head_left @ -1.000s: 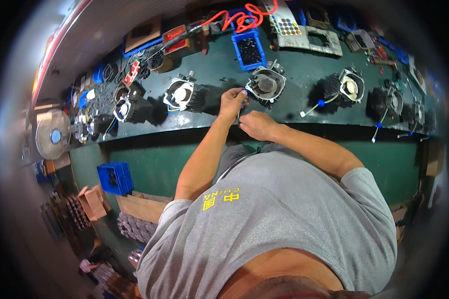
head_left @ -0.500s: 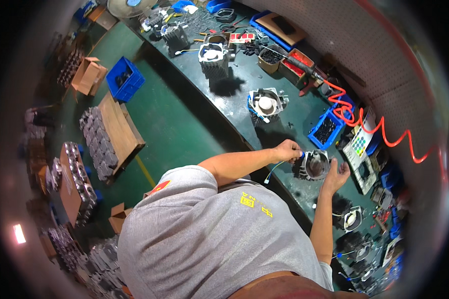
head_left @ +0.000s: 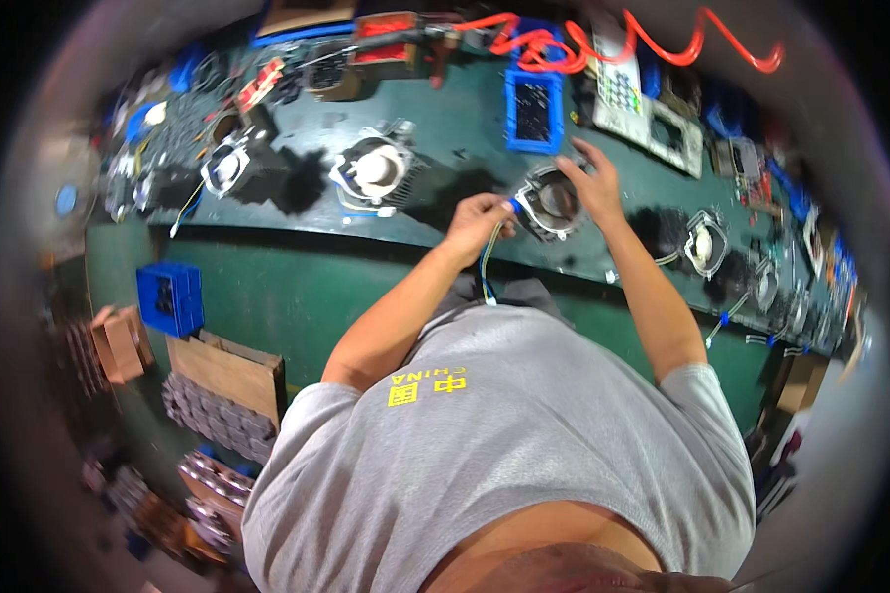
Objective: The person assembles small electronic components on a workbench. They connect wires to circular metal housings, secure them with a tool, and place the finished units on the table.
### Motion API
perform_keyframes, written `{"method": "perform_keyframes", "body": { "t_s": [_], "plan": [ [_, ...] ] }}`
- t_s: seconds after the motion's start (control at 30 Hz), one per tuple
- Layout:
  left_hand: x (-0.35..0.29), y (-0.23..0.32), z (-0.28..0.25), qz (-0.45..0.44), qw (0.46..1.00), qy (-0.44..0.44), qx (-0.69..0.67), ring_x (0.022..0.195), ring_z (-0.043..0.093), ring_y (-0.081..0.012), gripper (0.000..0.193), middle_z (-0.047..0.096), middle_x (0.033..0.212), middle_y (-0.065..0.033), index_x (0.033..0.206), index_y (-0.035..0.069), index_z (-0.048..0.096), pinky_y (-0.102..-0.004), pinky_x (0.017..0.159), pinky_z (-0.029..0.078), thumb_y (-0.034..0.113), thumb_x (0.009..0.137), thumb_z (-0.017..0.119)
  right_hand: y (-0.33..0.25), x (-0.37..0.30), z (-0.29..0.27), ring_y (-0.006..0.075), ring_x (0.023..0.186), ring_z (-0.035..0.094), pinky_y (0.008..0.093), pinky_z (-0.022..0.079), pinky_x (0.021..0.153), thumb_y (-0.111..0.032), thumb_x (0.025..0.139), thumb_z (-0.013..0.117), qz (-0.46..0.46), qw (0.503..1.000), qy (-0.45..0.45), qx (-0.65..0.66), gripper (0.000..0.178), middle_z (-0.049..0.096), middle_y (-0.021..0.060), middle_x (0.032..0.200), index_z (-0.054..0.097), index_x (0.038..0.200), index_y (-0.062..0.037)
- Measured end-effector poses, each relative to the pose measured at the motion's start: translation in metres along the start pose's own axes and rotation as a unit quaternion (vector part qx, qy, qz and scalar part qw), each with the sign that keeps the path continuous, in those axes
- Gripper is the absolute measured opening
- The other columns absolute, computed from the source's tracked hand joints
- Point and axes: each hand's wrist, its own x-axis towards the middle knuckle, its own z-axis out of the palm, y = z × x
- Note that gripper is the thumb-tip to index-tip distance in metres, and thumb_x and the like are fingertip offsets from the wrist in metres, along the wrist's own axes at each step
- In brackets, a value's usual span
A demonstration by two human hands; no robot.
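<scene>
A round metal motor part [head_left: 549, 203] lies on the dark green workbench [head_left: 465, 148] in front of me. My left hand [head_left: 480, 219] pinches thin yellow and blue wires [head_left: 487, 262] at the part's left edge; the wires hang down toward my grey shirt. My right hand [head_left: 591, 183] rests on the part's right rim, fingers spread over it.
Similar motor parts [head_left: 374, 170] [head_left: 229, 168] [head_left: 702, 242] line the bench on both sides. A blue tray [head_left: 533, 109], a red coiled hose [head_left: 603, 35] and a keypad [head_left: 618, 89] sit behind. On the floor at left are a blue crate [head_left: 171, 298] and stacked metal parts [head_left: 218, 415].
The view has swung round, so the bench runs along the top again. Both hands stay on the same motor part, the left still holding the wires.
</scene>
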Motion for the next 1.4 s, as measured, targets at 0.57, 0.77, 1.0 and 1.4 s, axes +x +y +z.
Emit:
{"method": "perform_keyframes", "body": {
  "t_s": [0.57,0.77,1.0,1.4],
  "plan": [
    [-0.006,-0.011,0.006,-0.007,0.998,0.041,0.042,0.086,0.064,-0.0132,0.007,0.069,0.099,-0.0038,0.106,0.007,0.064,-0.0312,0.077,0.056,0.008,0.101,0.068,0.007,-0.013,0.005,0.0311,0.114,0.065,0.0414,0.053,0.097,-0.032,0.085,0.084,-0.004,0.999,0.037,0.018,0.036,0.077,0.0151,0.107,0.080,0.111,-0.0079],
    [0.005,0.003,0.005,-0.003,0.993,0.025,0.113,0.082,0.065,-0.0119,0.009,0.069,0.095,-0.0048,0.108,0.000,0.065,-0.0302,0.073,0.058,0.005,0.100,0.066,0.007,-0.005,0.000,0.0316,0.114,0.065,0.0415,0.052,0.099,-0.032,0.084,0.084,-0.029,1.000,0.009,0.000,0.036,0.077,0.0146,0.108,0.080,0.109,-0.0063],
    [-0.011,0.005,0.022,0.041,0.982,0.082,0.168,0.090,0.067,-0.0127,0.033,0.071,0.103,-0.0086,0.128,-0.007,0.062,-0.0298,0.076,0.059,0.001,0.096,0.069,0.004,-0.010,0.002,0.0299,0.118,0.065,0.0408,0.052,0.101,-0.029,0.084,0.084,-0.018,1.000,0.010,-0.016,0.034,0.076,0.0149,0.113,0.080,0.109,-0.0062],
    [-0.011,-0.001,0.028,0.084,0.936,0.112,0.324,0.084,0.067,-0.0111,0.024,0.072,0.095,-0.0073,0.116,-0.009,0.065,-0.0272,0.071,0.058,-0.006,0.093,0.069,0.008,-0.010,0.001,0.0318,0.118,0.064,0.0416,0.052,0.101,-0.032,0.085,0.083,-0.030,0.999,0.010,-0.007,0.036,0.076,0.0161,0.112,0.080,0.108,-0.0054]
  ]
}}
